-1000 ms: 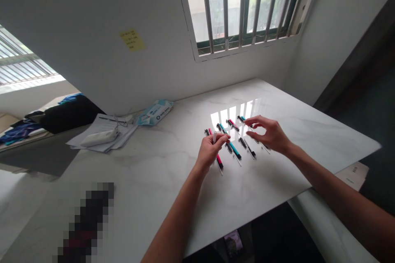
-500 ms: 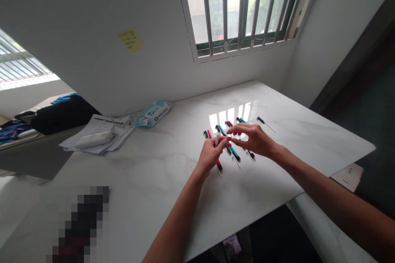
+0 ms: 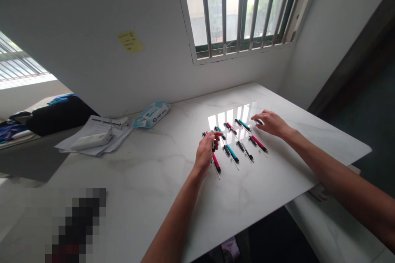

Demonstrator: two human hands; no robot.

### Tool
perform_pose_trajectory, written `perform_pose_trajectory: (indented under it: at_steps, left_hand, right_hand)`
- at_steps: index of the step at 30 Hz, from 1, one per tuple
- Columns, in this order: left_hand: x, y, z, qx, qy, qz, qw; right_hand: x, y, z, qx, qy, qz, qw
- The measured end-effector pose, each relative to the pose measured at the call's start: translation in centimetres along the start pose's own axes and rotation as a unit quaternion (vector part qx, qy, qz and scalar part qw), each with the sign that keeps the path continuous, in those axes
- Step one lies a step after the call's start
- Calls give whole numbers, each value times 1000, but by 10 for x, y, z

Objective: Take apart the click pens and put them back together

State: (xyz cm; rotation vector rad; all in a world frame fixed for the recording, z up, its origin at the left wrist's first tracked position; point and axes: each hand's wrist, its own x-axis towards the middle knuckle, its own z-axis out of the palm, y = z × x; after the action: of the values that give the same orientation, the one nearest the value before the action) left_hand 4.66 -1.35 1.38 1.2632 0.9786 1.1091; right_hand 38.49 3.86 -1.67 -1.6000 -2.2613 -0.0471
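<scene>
My left hand [image 3: 206, 150] is closed around a slim white and black pen part [image 3: 213, 146], much of it hidden by the fingers. A red pen barrel [image 3: 217, 163] lies just below that hand. To the right, my right hand [image 3: 272, 124] hovers with bent, parted fingers over a black pen part [image 3: 259, 122], which is partly covered. Between the hands are sets of pen parts on the table: a teal barrel [image 3: 232, 153], a red barrel [image 3: 259, 144], another teal barrel [image 3: 245, 125] and a black piece [image 3: 240, 146] with a thin refill.
The white marbled table [image 3: 148, 189] meets the wall below a barred window. A pack of wipes [image 3: 154, 114] and papers [image 3: 95, 137] with a white pouch [image 3: 91, 139] lie at the back left. A yellow note [image 3: 131, 41] is on the wall.
My right hand has left my left hand and moved right, to the far black pen part. My left hand has shifted slightly left, still holding the white piece.
</scene>
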Motion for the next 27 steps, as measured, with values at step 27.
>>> perform_pose_trajectory:
  at_steps: [27]
  left_hand:
    - [3, 0, -5, -115, 97, 16, 988]
  right_hand:
    - [1, -170, -7, 536, 78, 91, 835]
